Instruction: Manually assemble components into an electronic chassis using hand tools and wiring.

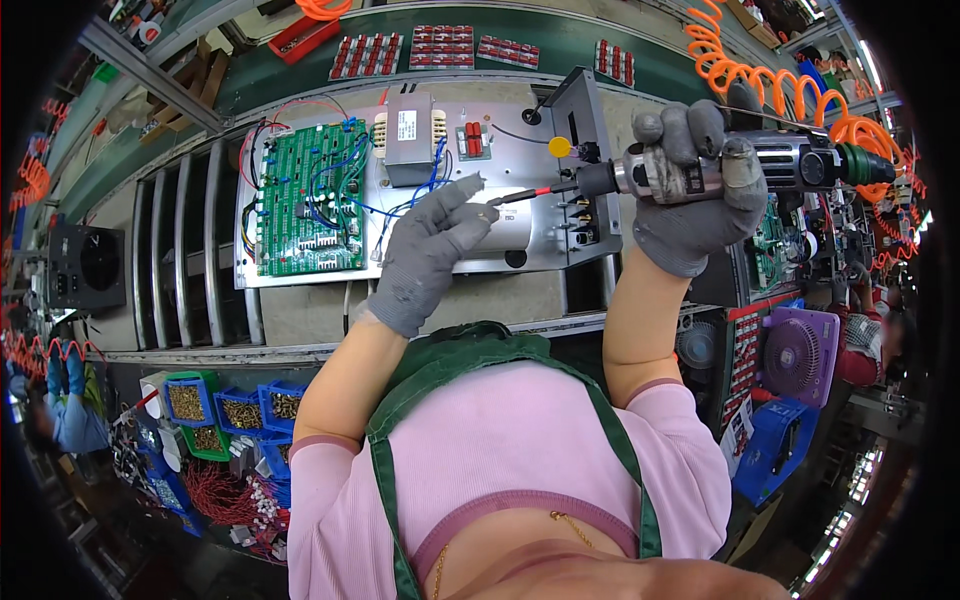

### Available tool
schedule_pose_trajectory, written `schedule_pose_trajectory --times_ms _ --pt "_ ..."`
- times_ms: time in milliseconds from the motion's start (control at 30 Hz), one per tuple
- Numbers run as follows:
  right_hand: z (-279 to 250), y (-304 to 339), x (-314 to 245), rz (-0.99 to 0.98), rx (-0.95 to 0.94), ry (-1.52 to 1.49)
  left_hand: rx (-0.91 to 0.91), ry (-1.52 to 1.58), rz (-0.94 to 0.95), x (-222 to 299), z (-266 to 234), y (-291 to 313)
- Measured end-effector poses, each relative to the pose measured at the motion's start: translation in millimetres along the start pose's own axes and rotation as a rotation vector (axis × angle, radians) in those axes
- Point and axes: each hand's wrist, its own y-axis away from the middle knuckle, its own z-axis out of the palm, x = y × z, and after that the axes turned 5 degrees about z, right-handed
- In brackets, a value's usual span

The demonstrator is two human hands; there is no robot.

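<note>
My right hand [700, 190], in a grey glove, is wrapped round an air screwdriver [790, 160] held level, its bit [535, 192] pointing left. My gloved left hand [420, 260] has its thumb and fingers pinched together at the bit's tip; what they hold there is too small to make out. Both hands are above an open metal chassis [545, 238]. It carries a green circuit board [285, 210], a transformer [410, 150], a small board with red parts [474, 142] and a white cylinder [508, 232] partly behind my left hand. Blue wires run between them.
Metal rollers [215, 240] lie left of the chassis, with a black fan unit [88, 265] farther left. Blue and green bins [205, 440] of small fasteners stand at lower left. Orange coiled hose [740, 70] hangs at upper right. A purple fan [800, 355] stands right.
</note>
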Motion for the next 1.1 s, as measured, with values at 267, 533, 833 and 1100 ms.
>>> schedule_pose_trajectory --times_ms 267,533,833,1100 --pt "-11 6 -6 0.18 -0.028 -0.099 0.014 -0.392 0.183 12 10 3" --pt "-12 6 -5 0.201 -0.037 -0.154 0.02 -0.473 0.34 3 7 -2" --pt "-18 -13 -4 0.219 -0.14 0.002 -0.006 -0.623 0.41 3 11 -26" --pt "-49 -55 4 0.14 -0.215 0.159 -0.135 -1.433 0.461 57 -3 -111"
